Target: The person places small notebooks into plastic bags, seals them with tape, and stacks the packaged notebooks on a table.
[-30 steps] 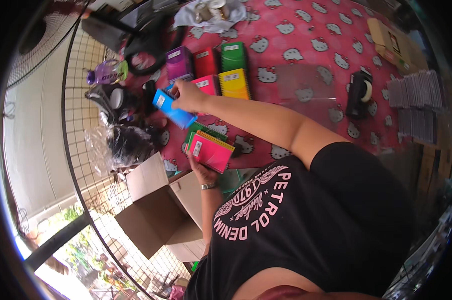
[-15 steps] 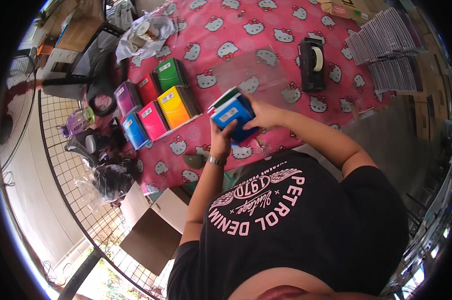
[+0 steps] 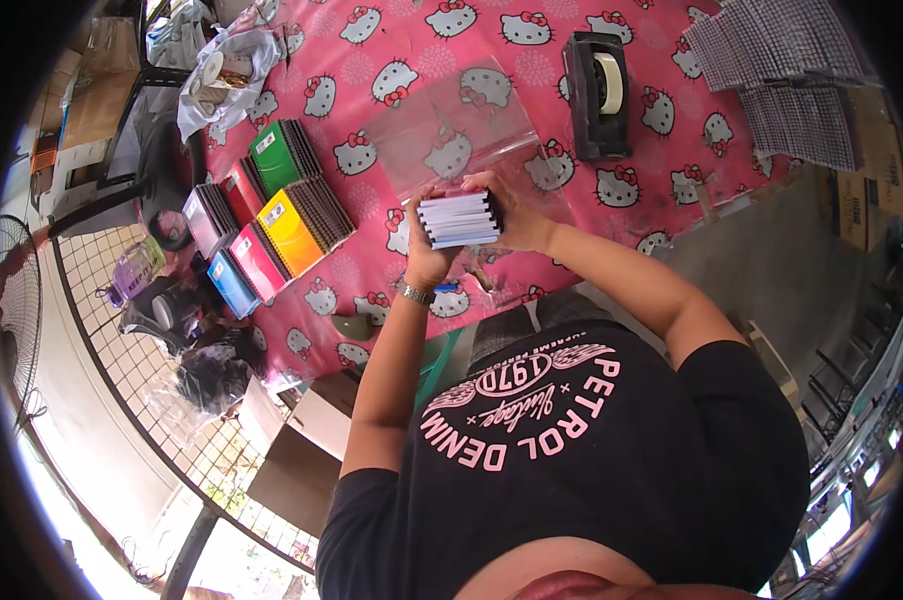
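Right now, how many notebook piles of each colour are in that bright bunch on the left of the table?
Green pile: 1
Red pile: 1
Purple pile: 1
Yellow pile: 1
Pink pile: 1
Blue pile: 1
Total: 6

Black tape dispenser (image 3: pixel 580 120) loaded with pale roll (image 3: pixel 612 84), on pink cat-print tablecloth (image 3: pixel 537 68). White plastic bag (image 3: pixel 262 48) at table's far left. Purple-green bottle (image 3: pixel 136 269) on left side, black plastic bundle (image 3: pixel 217 374) near it, wire mesh (image 3: pixel 168 435) alongside. Fan (image 3: pixel 19 290) far left. Cardboard box (image 3: pixel 297 472) below tablecloth edge. Brown cartons (image 3: pixel 873 195) off right.
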`<action>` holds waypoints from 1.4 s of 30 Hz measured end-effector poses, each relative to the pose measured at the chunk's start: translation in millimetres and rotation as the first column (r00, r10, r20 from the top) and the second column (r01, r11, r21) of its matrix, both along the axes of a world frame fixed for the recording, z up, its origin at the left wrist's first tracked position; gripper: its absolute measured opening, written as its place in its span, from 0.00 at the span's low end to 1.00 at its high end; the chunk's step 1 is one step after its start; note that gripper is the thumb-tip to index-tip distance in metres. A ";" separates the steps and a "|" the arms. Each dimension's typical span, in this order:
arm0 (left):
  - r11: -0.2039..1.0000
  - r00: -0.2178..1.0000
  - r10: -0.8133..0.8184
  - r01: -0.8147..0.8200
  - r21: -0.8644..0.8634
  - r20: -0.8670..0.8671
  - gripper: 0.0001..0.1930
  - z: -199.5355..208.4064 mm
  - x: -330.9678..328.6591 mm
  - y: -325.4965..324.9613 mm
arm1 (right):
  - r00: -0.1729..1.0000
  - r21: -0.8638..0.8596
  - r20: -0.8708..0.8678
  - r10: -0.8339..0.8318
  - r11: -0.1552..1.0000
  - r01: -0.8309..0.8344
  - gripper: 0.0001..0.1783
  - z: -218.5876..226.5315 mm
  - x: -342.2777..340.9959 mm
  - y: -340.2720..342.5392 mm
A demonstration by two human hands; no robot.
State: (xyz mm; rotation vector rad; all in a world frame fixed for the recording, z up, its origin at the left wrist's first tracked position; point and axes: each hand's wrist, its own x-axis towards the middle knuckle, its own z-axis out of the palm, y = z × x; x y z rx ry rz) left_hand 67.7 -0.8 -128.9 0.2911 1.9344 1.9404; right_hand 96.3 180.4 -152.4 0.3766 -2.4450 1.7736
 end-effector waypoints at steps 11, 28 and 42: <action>0.952 0.946 -0.176 0.093 -0.291 -0.274 0.35 -18.5 -3.1 4.7 | 0.968 0.275 -0.237 0.081 0.961 -0.013 0.41 -36.0 -13.7 15.8; 0.920 0.848 -0.370 0.392 0.020 0.379 0.33 -2.8 -85.4 -24.3 | 0.918 0.113 0.361 -0.163 0.985 0.130 0.29 75.0 -25.4 53.9; 0.928 0.923 -0.038 0.175 -0.330 0.382 0.25 -10.8 -125.2 13.6 | 0.673 0.288 0.597 -0.436 0.900 0.327 0.36 -18.1 -35.6 55.8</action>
